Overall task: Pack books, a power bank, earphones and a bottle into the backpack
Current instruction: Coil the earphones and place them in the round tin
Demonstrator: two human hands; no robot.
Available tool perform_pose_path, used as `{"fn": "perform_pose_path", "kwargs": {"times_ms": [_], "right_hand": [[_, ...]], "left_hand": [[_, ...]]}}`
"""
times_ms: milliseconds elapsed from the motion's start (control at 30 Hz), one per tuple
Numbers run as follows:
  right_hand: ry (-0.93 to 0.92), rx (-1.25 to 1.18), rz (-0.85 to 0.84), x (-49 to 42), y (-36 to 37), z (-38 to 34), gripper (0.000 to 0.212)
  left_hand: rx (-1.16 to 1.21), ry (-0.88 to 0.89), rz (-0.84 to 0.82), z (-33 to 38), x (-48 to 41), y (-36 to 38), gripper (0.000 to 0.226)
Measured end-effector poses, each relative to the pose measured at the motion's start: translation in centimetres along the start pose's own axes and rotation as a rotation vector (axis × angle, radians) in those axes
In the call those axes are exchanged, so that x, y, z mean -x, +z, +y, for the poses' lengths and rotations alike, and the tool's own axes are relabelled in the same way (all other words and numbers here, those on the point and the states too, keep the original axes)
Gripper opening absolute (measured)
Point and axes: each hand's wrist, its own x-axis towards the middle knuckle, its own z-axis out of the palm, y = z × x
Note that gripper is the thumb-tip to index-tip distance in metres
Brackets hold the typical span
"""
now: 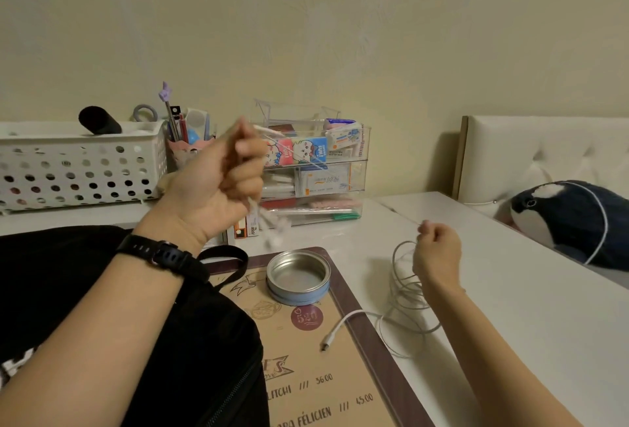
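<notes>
Since the job right now looks like winding up the white earphones with the thin cord point(272, 226), neat loops matter most. At the front left edge of the white desk point(510, 307) lies the soft black backpack point(51, 273); I cannot tell if its zip is open.

Just right of it the left hand point(221, 185) is up in the air. Its fingers are curled tight round the bud end of the cord, and the little buds hang blurry under it. Below sits the round blue metal tin point(297, 276), with no lid on, on the brown paper mat with the dark border point(340, 392).

The plug end lies near the mat's right edge, and loose rings of cord hang down to the desk. Farther right, the right hand point(439, 256) pinches the cord between thumb and finger.

I think the rings should be made all the same size, with soft pulls (a hard tug could hurt the thin cord). The plug should be lifted so it does not drag or catch. Then the small bundle can go in without a tangle.
</notes>
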Motion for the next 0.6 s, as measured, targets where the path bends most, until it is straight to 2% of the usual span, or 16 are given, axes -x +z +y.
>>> {"fn": "perform_pose_path", "kwargs": {"times_ms": [133,167,233,333,433,500,600], "right_hand": [[-0.409,0.455,-0.227,1.8,0.4,-0.8,0.026],[-0.468,0.49,-0.289,2.4,0.5,-1.2,0.026],[-0.506,0.418,-0.419,3.2,0.6,-2.0,0.022],[-0.394,0.117,-0.568,3.9,0.3,-3.2,0.02],[-0.123,-0.233,-0.742,4.3,-0.2,-4.2,0.02],[-0.024,-0.343,-0.8,4.3,-0.3,-4.4,0.018],[0.142,-0.498,-0.792,4.0,-0.5,-4.6,0.024]], "left_hand": [[0.28,0.408,0.258,0.2,-0.3,-0.1,0.029],[0.297,0.474,0.319,0.3,-0.4,-0.4,0.029],[0.17,0.558,0.435,0.4,-0.6,-1.0,0.029],[-0.24,0.626,0.551,0.0,-0.8,-1.3,0.031],[-0.533,0.654,0.684,-0.5,-0.8,-1.9,0.031],[-0.57,0.64,0.721,-0.6,-0.8,-2.0,0.031],[-0.507,0.65,0.712,-0.7,-0.9,-1.7,0.029]]}}
